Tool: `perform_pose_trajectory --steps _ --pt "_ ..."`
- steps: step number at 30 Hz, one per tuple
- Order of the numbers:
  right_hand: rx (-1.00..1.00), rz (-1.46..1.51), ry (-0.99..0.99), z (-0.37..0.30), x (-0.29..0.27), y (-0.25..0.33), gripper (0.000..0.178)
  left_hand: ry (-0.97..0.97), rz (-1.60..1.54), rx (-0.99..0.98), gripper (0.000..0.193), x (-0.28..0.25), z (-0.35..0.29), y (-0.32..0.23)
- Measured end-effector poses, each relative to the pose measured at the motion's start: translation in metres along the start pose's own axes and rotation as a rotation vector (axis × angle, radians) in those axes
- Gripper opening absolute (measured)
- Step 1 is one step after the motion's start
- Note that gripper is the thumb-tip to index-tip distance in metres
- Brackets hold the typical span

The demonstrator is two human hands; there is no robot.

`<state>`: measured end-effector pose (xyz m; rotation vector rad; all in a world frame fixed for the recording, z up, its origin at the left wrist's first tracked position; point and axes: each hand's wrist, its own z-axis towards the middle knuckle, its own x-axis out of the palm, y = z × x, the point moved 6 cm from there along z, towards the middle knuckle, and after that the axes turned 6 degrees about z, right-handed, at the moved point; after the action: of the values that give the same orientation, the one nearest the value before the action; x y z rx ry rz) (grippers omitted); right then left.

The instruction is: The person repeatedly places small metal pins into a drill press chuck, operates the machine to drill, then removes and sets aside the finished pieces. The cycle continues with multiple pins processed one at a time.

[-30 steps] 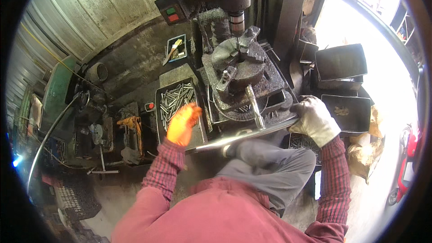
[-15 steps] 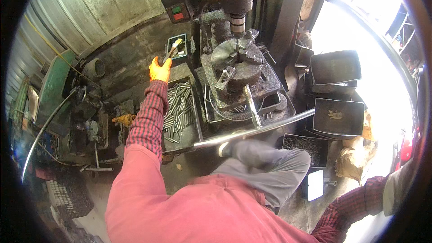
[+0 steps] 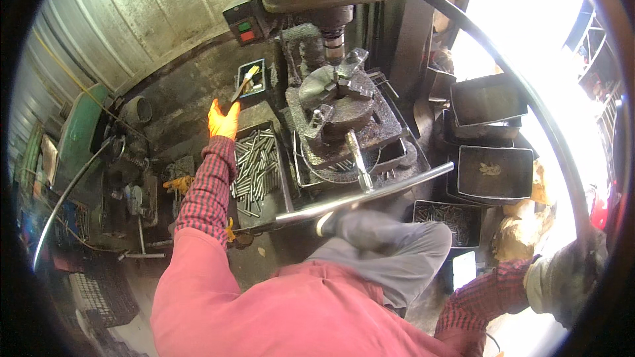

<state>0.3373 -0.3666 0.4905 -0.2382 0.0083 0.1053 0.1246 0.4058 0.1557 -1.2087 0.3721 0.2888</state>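
Note:
My left hand (image 3: 223, 119), in an orange glove, is stretched out past a black tray of short metal rods (image 3: 258, 165). Its fingers are spread just below the handle of a brush (image 3: 246, 82), which lies in a small tray. My right hand (image 3: 562, 284), in a grey glove, is far out at the lower right rim; its grip is blurred. Between the two hands stands a drill press (image 3: 334, 33) over a round chuck fixture (image 3: 344, 109). A shiny metal bar (image 3: 370, 195) runs across in front of the machine.
Dark metal bins (image 3: 495, 170) are stacked at the right, and one lower bin (image 3: 442, 215) holds small rods. A switch box with a green and a red button (image 3: 242, 26) hangs at the left of the machine. A green machine (image 3: 79, 139) and corrugated wall stand at the left.
My left hand rose from the rod tray toward the brush, then drew back a little. My right hand left the metal bar and swung out to the lower right.

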Motion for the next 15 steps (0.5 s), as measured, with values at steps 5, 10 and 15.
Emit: perform_pose_trajectory --steps 5,10,15 --pt "0.193 0.426 -0.21 -0.02 -0.005 -0.018 0.034 0.083 -0.062 -0.034 0.088 0.009 0.003 0.014" --pt "0.095 -0.362 -0.138 -0.009 -0.02 0.023 0.034 0.065 -0.069 -0.033 0.088 0.019 -0.002 0.011" --pt "0.039 -0.294 -0.153 -0.015 -0.02 0.021 0.036 -0.035 -0.263 -0.023 0.077 -0.008 -0.056 0.002"
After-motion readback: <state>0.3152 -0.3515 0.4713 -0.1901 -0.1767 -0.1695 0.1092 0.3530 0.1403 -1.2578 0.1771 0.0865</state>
